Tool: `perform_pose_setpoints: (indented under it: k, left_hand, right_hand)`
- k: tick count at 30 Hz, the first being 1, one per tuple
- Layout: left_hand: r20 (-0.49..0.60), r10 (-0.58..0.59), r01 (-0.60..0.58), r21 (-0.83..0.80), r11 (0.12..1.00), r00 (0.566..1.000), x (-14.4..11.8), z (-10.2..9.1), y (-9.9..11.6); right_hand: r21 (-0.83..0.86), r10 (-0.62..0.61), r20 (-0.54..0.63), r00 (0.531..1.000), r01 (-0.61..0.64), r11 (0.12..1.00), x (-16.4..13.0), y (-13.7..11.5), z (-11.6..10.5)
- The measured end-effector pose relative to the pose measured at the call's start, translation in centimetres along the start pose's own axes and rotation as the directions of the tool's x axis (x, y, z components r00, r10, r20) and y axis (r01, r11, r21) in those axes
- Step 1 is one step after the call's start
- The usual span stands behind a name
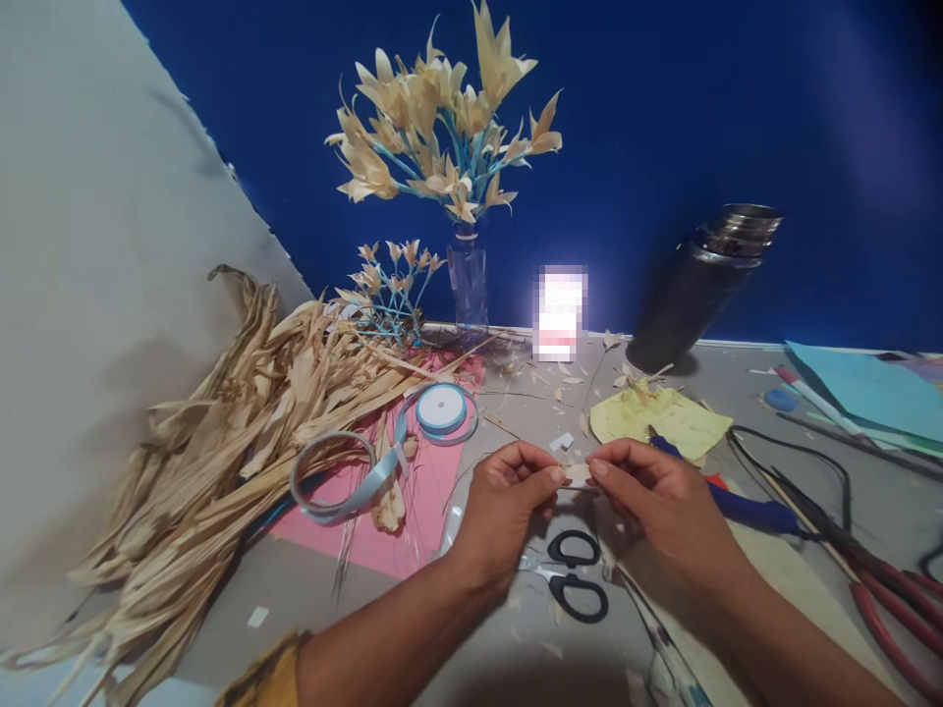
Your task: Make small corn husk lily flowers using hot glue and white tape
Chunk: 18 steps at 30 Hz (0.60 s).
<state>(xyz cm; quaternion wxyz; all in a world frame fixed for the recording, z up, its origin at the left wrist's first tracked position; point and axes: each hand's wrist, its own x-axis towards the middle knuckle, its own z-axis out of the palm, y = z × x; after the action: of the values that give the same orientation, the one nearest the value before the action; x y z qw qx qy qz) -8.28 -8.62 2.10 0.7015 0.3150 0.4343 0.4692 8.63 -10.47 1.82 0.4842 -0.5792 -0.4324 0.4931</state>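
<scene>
My left hand (505, 501) and my right hand (655, 496) meet above the table, and together they pinch a small pale strip of dried husk (577, 474) between thumbs and fingertips. Black-handled scissors (575, 574) lie on the table directly under my hands. A roll of light blue ribbon (441, 408) with a loose curl of ribbon (335, 481) rests on a pink sheet (419, 491) left of my hands.
A big heap of dried corn husks (221, 452) fills the left side. A bottle vase of husk flowers (457, 147) stands at the back, a dark steel flask (699, 285) to its right. Yellow paper (663, 417), blue-handled tool (744, 509), red-handled pliers (891, 619) lie right.
</scene>
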Motion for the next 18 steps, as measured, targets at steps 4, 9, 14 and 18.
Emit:
perform_pose_setpoints:
  k: [4, 9, 14, 18]
  left_hand:
    - [0.010, 0.024, -0.024, 0.012, 1.000, 1.000, 0.2, 0.0, -0.2]
    - [-0.001, 0.077, -0.077, 0.082, 0.994, 0.997, 0.5, -0.3, 0.0]
    - [0.060, 0.140, -0.151, 0.258, 0.954, 0.988, 2.0, 0.3, 2.1]
    - [0.158, 0.162, -0.213, 0.397, 0.893, 0.974, 4.9, 2.6, 2.2]
  right_hand:
    - [-0.099, -0.090, -0.022, 0.996, 0.088, 0.991, -0.2, -0.4, 0.7]
    - [-0.225, -0.144, -0.012, 0.990, 0.137, 0.965, -0.8, -2.4, 0.0]
    - [-0.758, -0.343, 0.077, 0.936, 0.279, 0.590, 0.3, -1.4, -8.5]
    - [-0.927, -0.390, 0.225, 0.893, 0.320, 0.198, 1.0, 1.6, -13.3]
